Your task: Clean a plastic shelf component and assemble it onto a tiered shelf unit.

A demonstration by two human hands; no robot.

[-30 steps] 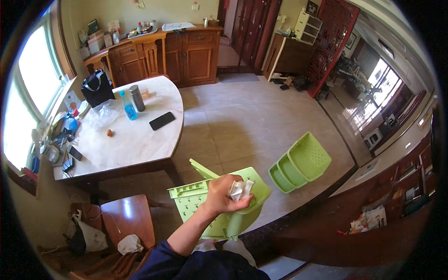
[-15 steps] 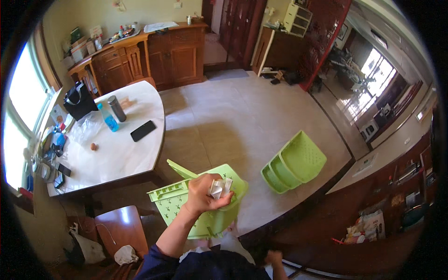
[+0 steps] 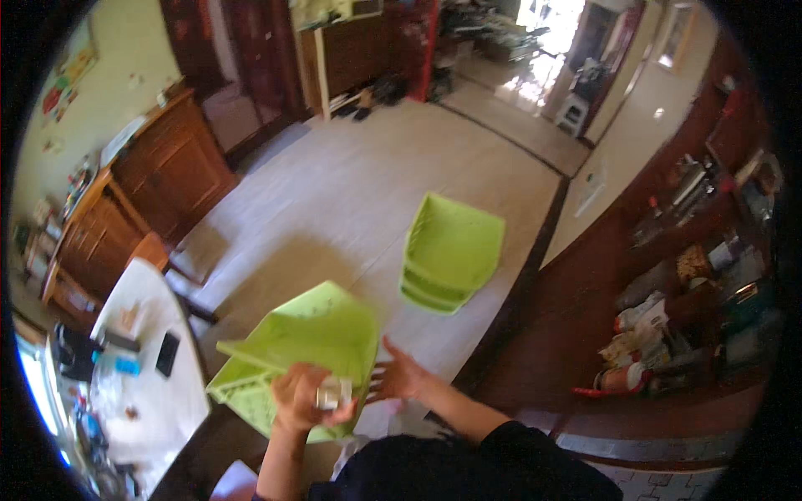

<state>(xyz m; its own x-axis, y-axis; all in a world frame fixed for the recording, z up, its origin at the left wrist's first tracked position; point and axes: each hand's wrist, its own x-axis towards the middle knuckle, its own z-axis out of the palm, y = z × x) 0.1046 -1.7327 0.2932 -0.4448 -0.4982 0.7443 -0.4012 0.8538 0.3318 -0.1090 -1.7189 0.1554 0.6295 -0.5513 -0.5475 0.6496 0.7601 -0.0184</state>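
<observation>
My left hand [image 3: 298,399] is closed around a small clear-and-whitish plastic piece [image 3: 335,392], whose exact kind I cannot make out. Just beyond and below this hand, a light green plastic storage basket [image 3: 330,326] with a perforated wall stands tilted in front of me; whether the hand also touches it I cannot tell. My right hand [image 3: 401,374] is at the basket's right side, its fingers spread and apparently holding nothing. Farther off to the right, another green basket [image 3: 458,242] with slotted tiers rests on the tiled floor.
At the left stands a white-topped table [image 3: 159,392] with a black phone [image 3: 167,353], a blue bottle [image 3: 127,366] and a dark flask [image 3: 122,341]. Behind it is a wooden sideboard [image 3: 180,159]. Dark wooden shelving [image 3: 543,334] with packages runs along the right.
My view has swung to the right. My right hand has come up from low beside my body to the near basket's right side. The left hand still grips the plastic piece.
</observation>
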